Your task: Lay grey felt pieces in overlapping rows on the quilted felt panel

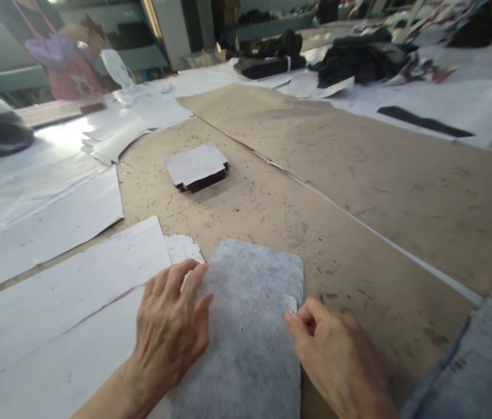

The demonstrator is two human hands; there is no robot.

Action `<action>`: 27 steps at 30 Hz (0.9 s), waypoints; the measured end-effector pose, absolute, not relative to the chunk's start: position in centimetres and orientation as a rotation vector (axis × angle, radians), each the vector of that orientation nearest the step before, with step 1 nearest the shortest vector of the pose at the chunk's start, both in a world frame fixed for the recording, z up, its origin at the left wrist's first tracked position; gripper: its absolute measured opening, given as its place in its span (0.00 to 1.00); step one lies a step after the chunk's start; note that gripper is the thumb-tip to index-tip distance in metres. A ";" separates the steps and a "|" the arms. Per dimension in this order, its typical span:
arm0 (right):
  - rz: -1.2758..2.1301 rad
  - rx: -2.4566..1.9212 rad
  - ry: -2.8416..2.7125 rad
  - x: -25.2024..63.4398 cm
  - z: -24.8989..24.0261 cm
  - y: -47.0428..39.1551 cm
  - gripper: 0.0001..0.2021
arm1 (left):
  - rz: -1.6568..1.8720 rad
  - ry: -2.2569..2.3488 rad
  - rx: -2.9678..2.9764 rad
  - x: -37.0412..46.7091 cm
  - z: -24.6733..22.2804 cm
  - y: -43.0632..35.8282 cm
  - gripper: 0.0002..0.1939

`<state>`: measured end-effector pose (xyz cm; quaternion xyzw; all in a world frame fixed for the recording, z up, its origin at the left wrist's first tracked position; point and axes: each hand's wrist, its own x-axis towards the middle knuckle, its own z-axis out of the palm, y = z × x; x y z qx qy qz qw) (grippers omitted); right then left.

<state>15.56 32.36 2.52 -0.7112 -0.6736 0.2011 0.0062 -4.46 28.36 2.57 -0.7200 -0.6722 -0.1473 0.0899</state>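
A grey, felt-like panel (250,331) with rounded far corners lies in front of me, its near end cut off by the frame's bottom. My left hand (174,320) is at the panel's left edge, fingers slightly bent and apart, holding nothing. At the right edge, my right hand (328,349) has thumb and forefinger pinched on a small white scrap (290,303) over the panel. Whether those fingers also grip the panel's edge is hidden. Farther off sits a small stack of cut pieces (197,164), pale on top and dark at the side.
White sheets (63,314) cover the table's left side. Brown paper (359,169) spreads right, with a raised edge running diagonally. Dark cloth (359,58) lies at the back, near a dark strip (424,121). A person in a pink apron (71,75) stands far left behind a white fan (117,70).
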 end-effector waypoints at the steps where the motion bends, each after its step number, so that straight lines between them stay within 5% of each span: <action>1: 0.640 -2.239 -2.122 15.5 2.6 32.4 0.12 | -0.470 -1.905 -2.235 -4.0 2.4 27.9 0.19; 8: 0.563 -2.193 -2.192 15.5 2.5 31.7 0.11 | -0.113 -1.690 -2.661 -1.9 0.1 26.3 0.35; 11: 0.325 -2.057 -2.128 15.6 2.0 31.4 0.06 | -0.072 -1.693 -2.668 -1.8 -0.2 26.3 0.36; 14: 0.148 -1.808 -2.050 15.9 1.7 32.7 0.12 | -0.058 -1.694 -2.679 -1.8 -0.1 26.4 0.35; 19: 0.570 -1.781 -2.065 16.2 2.0 37.7 0.17 | -0.032 -1.727 -2.685 -1.7 0.1 26.4 0.35; 27: 0.941 -1.823 -2.167 17.0 2.3 41.9 0.04 | -0.035 -1.733 -2.656 -1.6 -0.2 26.2 0.34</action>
